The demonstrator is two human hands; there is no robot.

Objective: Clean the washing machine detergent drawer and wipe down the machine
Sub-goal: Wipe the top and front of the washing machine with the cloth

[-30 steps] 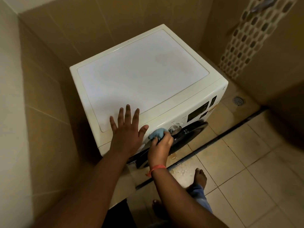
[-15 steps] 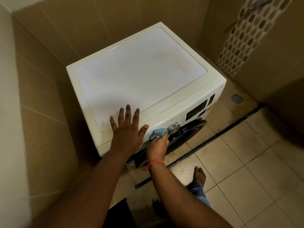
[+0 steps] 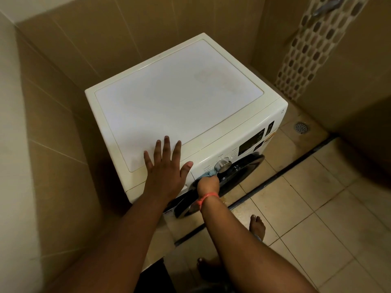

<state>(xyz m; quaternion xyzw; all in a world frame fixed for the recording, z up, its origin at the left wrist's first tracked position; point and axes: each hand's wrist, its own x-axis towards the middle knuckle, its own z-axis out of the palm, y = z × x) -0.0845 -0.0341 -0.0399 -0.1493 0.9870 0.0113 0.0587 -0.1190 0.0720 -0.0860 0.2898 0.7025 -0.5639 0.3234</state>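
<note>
**Inspector:** State the position of each hand.

**Me:** My left hand [image 3: 164, 166] lies flat on the front edge of the white front-loading washing machine [image 3: 179, 98], fingers straight and spread, thumb pointing toward the control panel. It holds nothing. It has not shifted over the last second.

**Inspector:** And the right?

**Me:** My right hand [image 3: 208, 183], with an orange thread band [image 3: 206, 197] at the wrist, grips a small light-blue cloth [image 3: 208, 173] and presses it against the machine's front panel. The cloth sits just beyond my knuckles, touching the panel below and left of the round silver dial [image 3: 223, 164].

**Inspector:** What differs from a second ago?

**Me:** The cloth was higher then, level with the dial. It now sits lower, at the top rim of the dark round door [image 3: 239, 174], and less of it shows past my fingers.

**Inspector:** The detergent drawer?

**Me:** I cannot make it out; the panel section beside my left thumb is partly covered.

**Inspector:** Surroundings?

**Me:** Beige tiled floor [image 3: 317, 218] under my bare feet; a round drain [image 3: 301, 127] lies well beyond my right hand.
</note>
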